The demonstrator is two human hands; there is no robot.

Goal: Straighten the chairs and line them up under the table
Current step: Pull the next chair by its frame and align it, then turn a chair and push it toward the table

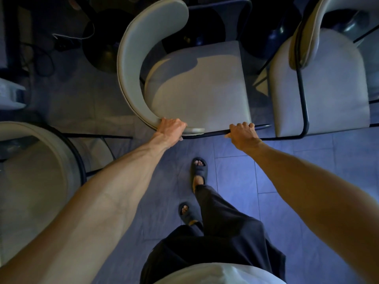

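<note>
Middle chair point(196, 85): pale grey padded seat, curved backrest wrapping its left side, black tube frame; upper centre of frame, seat turned sideways to the viewer.
Left hand point(171, 128): centre of frame, fingers point(178, 123) clamped over the lower end of the curved backrest where it meets the frame.
Right hand point(243, 134): just right of centre, fingers curled shut around the black frame tube point(264, 126) along the seat's near edge.
Hands relative: both on the same chair, apart, seat edge between them.
Right chair point(328, 85): upper right of frame, same grey padding and black frame, just beside the middle chair, narrow gap of floor between.
Left chair point(34, 171): lower left of frame, partly cut by the edge and hidden behind the left forearm, backrest curve facing up-frame, well apart from the middle chair.
Surface: cannot tell its edge; only dark round bases point(104, 56) and shadow above the chairs, upper part of frame.
Floor point(287, 171): bluish tiles, centre and lower right.
Feet: dark slides point(199, 171), lower centre, one ahead of the other, toes toward the middle chair.
Clothing: dark trousers, pale shirt hem at bottom centre.
Cable point(69, 36): thin white loop on floor, upper left.
</note>
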